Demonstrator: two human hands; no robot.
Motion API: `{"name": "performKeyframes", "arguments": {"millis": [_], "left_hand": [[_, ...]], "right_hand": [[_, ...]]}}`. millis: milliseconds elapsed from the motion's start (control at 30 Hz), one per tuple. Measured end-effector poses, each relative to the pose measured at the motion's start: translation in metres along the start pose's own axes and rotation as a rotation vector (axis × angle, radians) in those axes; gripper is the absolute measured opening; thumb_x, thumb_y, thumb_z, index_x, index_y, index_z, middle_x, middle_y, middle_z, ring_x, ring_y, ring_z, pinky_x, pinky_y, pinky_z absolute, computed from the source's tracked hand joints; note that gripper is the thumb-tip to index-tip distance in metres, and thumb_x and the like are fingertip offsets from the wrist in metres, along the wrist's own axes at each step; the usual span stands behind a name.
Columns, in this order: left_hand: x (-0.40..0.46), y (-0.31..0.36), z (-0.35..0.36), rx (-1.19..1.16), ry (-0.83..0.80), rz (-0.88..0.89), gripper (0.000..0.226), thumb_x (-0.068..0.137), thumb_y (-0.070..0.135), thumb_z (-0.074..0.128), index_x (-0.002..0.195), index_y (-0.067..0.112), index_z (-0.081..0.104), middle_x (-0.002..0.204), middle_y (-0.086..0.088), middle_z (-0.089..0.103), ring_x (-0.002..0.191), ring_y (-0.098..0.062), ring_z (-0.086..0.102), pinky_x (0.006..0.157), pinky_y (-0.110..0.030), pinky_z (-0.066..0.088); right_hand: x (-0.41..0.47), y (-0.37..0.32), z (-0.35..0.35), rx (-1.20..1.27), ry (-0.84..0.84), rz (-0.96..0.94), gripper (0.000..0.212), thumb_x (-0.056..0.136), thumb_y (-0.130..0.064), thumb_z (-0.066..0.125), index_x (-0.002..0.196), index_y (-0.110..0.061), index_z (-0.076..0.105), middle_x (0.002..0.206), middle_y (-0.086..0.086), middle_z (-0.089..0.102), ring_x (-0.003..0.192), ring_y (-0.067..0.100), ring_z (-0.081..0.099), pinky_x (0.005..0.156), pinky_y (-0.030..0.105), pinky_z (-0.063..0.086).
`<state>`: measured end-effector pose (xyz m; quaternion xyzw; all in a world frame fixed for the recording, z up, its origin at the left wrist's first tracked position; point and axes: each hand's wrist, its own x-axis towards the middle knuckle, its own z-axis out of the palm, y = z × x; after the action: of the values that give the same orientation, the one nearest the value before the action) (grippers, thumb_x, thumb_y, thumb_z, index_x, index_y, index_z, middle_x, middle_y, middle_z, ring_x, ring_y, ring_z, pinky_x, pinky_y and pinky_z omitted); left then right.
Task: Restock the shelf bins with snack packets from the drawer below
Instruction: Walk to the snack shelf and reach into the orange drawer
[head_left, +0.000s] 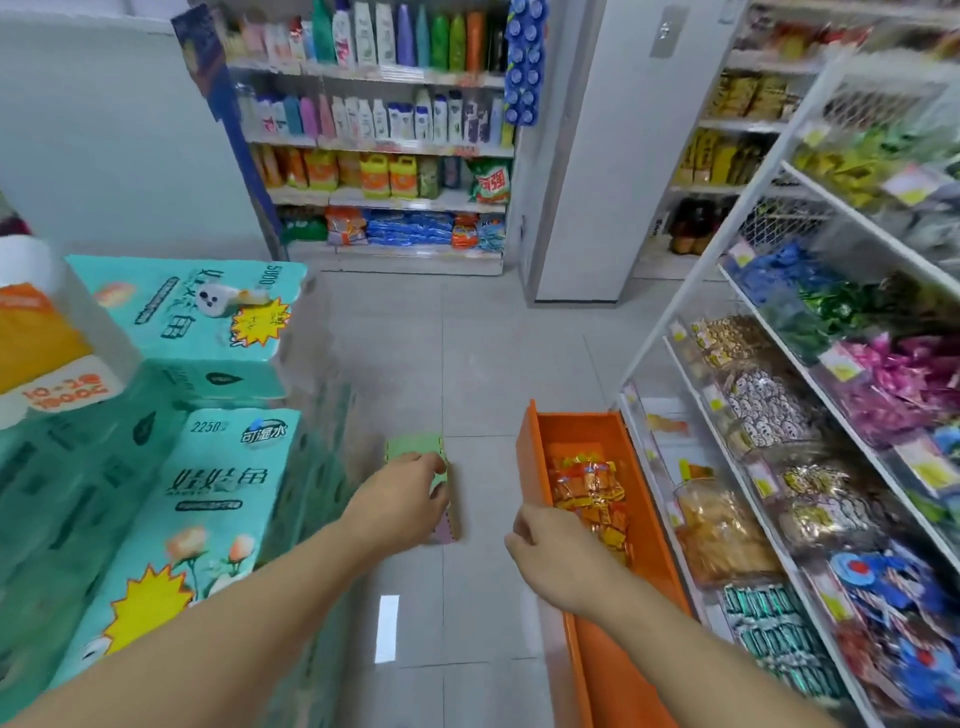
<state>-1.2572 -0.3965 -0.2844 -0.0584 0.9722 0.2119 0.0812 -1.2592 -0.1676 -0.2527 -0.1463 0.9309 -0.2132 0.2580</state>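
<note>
Head view, right hand (558, 553) seemingly touching orange drawer (532, 462) edge

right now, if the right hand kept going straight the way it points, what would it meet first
Most likely the orange snack packets heaped in the open orange drawer. The right hand sits at the drawer's near rim, fingers aimed forward over them; depth is hard to judge from this single view.

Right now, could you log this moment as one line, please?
drawer open | packets inside | right hand at drawer edge | left hand empty
</note>
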Motion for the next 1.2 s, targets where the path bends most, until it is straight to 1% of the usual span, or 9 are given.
{"name": "performKeyframes", "arguments": {"millis": [233,400,567,633,700,833,933,1100,1200], "left_hand": [[0.11,0.004,-0.002,-0.005,-0.078,0.031,0.028,0.1,0.036,0.045,0.119,0.022,0.06,0.116,0.003,0.065,0.104,-0.022,0.062,0.088,-0.039,0.055],[0.195,0.012,0.0,0.015,-0.12,0.037,0.031,0.102,0.036,0.046,0.128,0.023,0.058,0.126,0.002,0.063,0.112,-0.022,0.061,0.091,-0.038,0.054],[0.281,0.035,-0.003,-0.028,-0.169,0.045,0.03,0.103,0.04,0.045,0.128,0.028,0.057,0.124,0.009,0.059,0.093,-0.016,0.065,0.088,-0.04,0.057],[0.319,0.048,-0.004,-0.03,-0.19,0.09,0.03,0.104,0.036,0.047,0.129,0.026,0.06,0.123,0.007,0.063,0.103,-0.014,0.063,0.091,-0.034,0.054],[0.352,0.063,-0.004,-0.04,-0.211,0.127,0.03,0.103,0.035,0.049,0.128,0.026,0.062,0.12,0.008,0.066,0.101,-0.01,0.063,0.09,-0.029,0.052],[0.422,0.102,0.001,-0.012,-0.281,0.205,0.028,0.102,0.036,0.049,0.126,0.03,0.063,0.116,0.015,0.068,0.096,-0.005,0.065,0.088,-0.027,0.053],[0.487,0.139,0.012,0.02,-0.356,0.298,0.03,0.103,0.033,0.051,0.128,0.026,0.063,0.115,0.011,0.069,0.098,-0.008,0.065,0.088,-0.026,0.053],[0.599,0.21,0.062,0.098,-0.524,0.514,0.031,0.1,0.034,0.049,0.128,0.027,0.061,0.116,0.011,0.069,0.103,-0.011,0.066,0.09,-0.029,0.054],[0.675,0.248,0.103,0.09,-0.594,0.656,0.032,0.099,0.031,0.053,0.13,0.029,0.059,0.116,0.009,0.067,0.1,-0.012,0.066,0.09,-0.029,0.054]], "right_hand": [[0.094,0.013,-0.041,0.067,-0.009,0.054,0.022,0.101,-0.039,0.049,0.093,-0.021,0.057,0.09,-0.001,0.062,0.081,0.019,0.061,0.076,0.047,0.056],[0.173,0.034,-0.072,0.092,-0.014,0.035,0.021,0.102,-0.038,0.047,0.098,-0.019,0.056,0.092,0.0,0.062,0.083,0.02,0.062,0.077,0.044,0.055],[0.238,0.067,-0.115,0.12,-0.028,0.087,0.017,0.1,-0.038,0.046,0.097,-0.021,0.05,0.095,0.001,0.061,0.087,0.022,0.06,0.078,0.042,0.053],[0.261,0.084,-0.131,0.135,-0.027,0.129,0.019,0.098,-0.039,0.046,0.096,-0.021,0.05,0.097,0.002,0.062,0.089,0.024,0.061,0.08,0.044,0.054],[0.28,0.103,-0.146,0.145,-0.021,0.165,0.022,0.096,-0.041,0.046,0.099,-0.02,0.053,0.1,0.002,0.064,0.091,0.024,0.062,0.081,0.045,0.055],[0.312,0.136,-0.175,0.23,0.006,0.244,0.026,0.1,-0.041,0.046,0.111,-0.021,0.057,0.104,0.0,0.064,0.089,0.019,0.06,0.067,0.034,0.047],[0.337,0.164,-0.195,0.273,0.051,0.317,0.022,0.099,-0.042,0.043,0.102,-0.022,0.052,0.104,0.002,0.061,0.095,0.025,0.061,0.082,0.044,0.054],[0.387,0.218,-0.21,0.361,0.177,0.506,0.023,0.101,-0.045,0.042,0.094,-0.023,0.047,0.099,0.002,0.06,0.092,0.025,0.06,0.08,0.045,0.051],[0.436,0.251,-0.214,0.453,0.289,0.677,0.024,0.1,-0.046,0.042,0.1,-0.024,0.051,0.104,0.004,0.065,0.1,0.03,0.064,0.084,0.042,0.049]]}}
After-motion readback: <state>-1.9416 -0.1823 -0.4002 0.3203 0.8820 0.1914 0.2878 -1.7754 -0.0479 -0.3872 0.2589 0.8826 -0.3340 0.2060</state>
